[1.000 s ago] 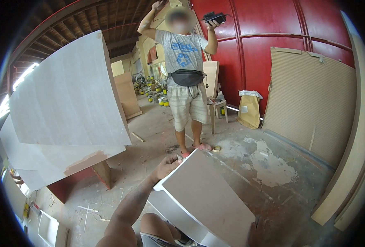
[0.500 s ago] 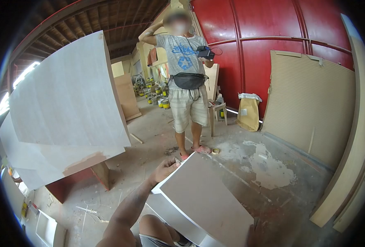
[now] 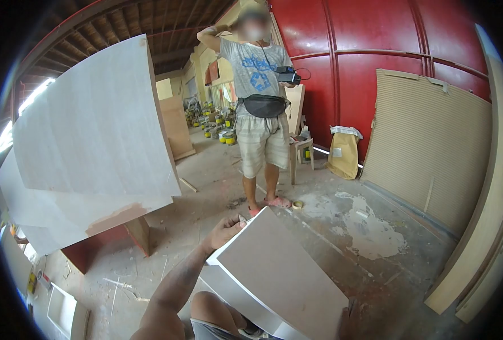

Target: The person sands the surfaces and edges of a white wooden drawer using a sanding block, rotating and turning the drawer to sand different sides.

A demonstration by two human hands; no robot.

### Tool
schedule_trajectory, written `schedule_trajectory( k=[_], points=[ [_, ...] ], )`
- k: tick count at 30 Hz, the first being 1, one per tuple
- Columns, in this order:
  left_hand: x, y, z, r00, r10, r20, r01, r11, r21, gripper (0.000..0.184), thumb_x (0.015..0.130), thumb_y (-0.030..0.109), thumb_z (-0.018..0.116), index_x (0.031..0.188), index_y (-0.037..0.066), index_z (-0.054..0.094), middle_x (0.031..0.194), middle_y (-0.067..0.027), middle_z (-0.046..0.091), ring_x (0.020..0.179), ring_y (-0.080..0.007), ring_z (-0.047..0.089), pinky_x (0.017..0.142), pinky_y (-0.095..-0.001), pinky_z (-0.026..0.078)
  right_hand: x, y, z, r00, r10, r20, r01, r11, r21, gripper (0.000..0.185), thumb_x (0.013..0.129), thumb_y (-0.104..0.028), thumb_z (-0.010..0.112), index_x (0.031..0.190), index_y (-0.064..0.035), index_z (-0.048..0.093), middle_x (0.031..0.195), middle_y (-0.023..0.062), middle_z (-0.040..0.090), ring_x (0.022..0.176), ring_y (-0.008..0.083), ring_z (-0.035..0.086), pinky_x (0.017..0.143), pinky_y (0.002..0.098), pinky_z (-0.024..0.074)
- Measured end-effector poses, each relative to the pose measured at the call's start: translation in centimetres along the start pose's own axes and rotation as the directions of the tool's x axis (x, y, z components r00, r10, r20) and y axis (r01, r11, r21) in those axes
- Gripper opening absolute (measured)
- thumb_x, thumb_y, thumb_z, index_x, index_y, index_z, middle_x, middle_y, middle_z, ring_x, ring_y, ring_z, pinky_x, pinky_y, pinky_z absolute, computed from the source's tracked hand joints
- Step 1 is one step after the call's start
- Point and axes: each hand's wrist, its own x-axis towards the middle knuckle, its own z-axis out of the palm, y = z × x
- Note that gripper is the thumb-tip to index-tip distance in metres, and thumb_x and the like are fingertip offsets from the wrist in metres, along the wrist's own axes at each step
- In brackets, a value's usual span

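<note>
A pale, box-like wooden piece (image 3: 282,263) with white edges stands tilted in front of me, beside my bent knee. At its far left corner is my left hand (image 3: 226,231), fingers curled and closed against the white edge. A small pale bit shows at the fingertips, too small to name. By the lower right edge of the box there is a dark patch that may be part of my right hand (image 3: 347,313); its fingers cannot be made out.
A person (image 3: 260,85) stands ahead, holding a small black device. At left, large whitish panels (image 3: 93,124) rest on a red-brown support (image 3: 104,246). A corrugated sheet (image 3: 430,136), a paper bag (image 3: 344,153) and long boards (image 3: 478,238) stand at right. Tape (image 3: 298,204) lies on the floor.
The view has shifted slightly. My left hand stays at the box's far corner, and the box keeps nearly the same pose. The other person's device sits a little differently.
</note>
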Motion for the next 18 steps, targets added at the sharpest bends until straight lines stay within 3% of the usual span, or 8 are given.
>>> schedule_trajectory(
  k=[1,5,8,10,11,18],
  points=[
    [-0.1,0.2,0.2,1.000,-0.002,-0.001,0.002,1.000,-0.003,0.033,0.106,0.041,0.060,0.106,0.008,0.063,0.091,0.0044,0.064,0.083,-0.0043,0.058,0.072,-0.0265,0.050,0.1,-0.7,-0.4,0.997,0.078,-0.003,-0.075,0.969,0.235,0.067,0.102,-0.035,0.055,0.154,0.0048,0.041,0.156,0.0299,0.042,0.147,0.0459,0.036,0.125,0.0521,0.0217],
    [-0.3,0.5,0.5,0.999,-0.007,-0.039,0.009,0.999,0.034,0.034,0.106,0.042,0.061,0.107,0.008,0.063,0.091,0.0044,0.063,0.083,-0.0047,0.058,0.072,-0.0266,0.049,-0.1,-0.8,-1.2,0.999,0.038,-0.004,-0.038,0.991,0.126,0.064,0.101,-0.033,0.056,0.151,0.0065,0.044,0.154,0.0301,0.045,0.147,0.0459,0.036,0.124,0.0527,0.0227],
    [-0.3,0.5,0.7,0.999,-0.008,-0.047,0.010,1.000,0.028,0.036,0.105,0.043,0.061,0.107,0.008,0.063,0.092,0.0035,0.064,0.083,-0.0048,0.058,0.072,-0.0259,0.049,-0.3,-2.1,-2.5,0.999,0.041,-0.022,-0.035,0.974,0.226,0.063,0.101,-0.031,0.057,0.149,0.0076,0.046,0.153,0.0304,0.046,0.147,0.0458,0.036,0.124,0.0522,0.0239],
    [-0.2,0.6,0.8,0.999,-0.017,-0.051,0.017,1.000,0.016,0.038,0.105,0.045,0.062,0.107,0.007,0.063,0.092,0.0027,0.065,0.083,-0.0048,0.058,0.072,-0.0254,0.049,-0.5,-3.8,-4.5,1.000,0.005,-0.027,-0.003,0.999,0.048,0.063,0.101,-0.031,0.057,0.150,0.0077,0.045,0.155,0.0302,0.044,0.147,0.0452,0.036,0.124,0.0508,0.0245],
    [-0.2,0.6,0.9,0.999,-0.008,-0.044,0.008,1.000,-0.003,0.038,0.105,0.044,0.063,0.107,0.007,0.063,0.092,0.0024,0.065,0.082,-0.0049,0.059,0.071,-0.0256,0.050,-0.6,-3.7,-4.6,1.000,0.008,-0.021,-0.007,0.999,0.044,0.063,0.101,-0.031,0.057,0.150,0.0077,0.045,0.155,0.0302,0.044,0.147,0.0452,0.036,0.124,0.0508,0.0245],
    [-0.3,0.8,1.2,0.999,-0.009,-0.040,0.008,1.000,-0.026,0.035,0.105,0.043,0.063,0.105,0.008,0.063,0.090,0.0036,0.064,0.081,-0.0048,0.058,0.070,-0.0257,0.049,-0.3,-2.1,-2.3,0.987,0.157,0.031,-0.160,0.960,0.232,0.063,0.101,-0.029,0.055,0.151,0.0078,0.043,0.158,0.0304,0.040,0.149,0.0459,0.034,0.125,0.0491,0.0234]
  ],
)
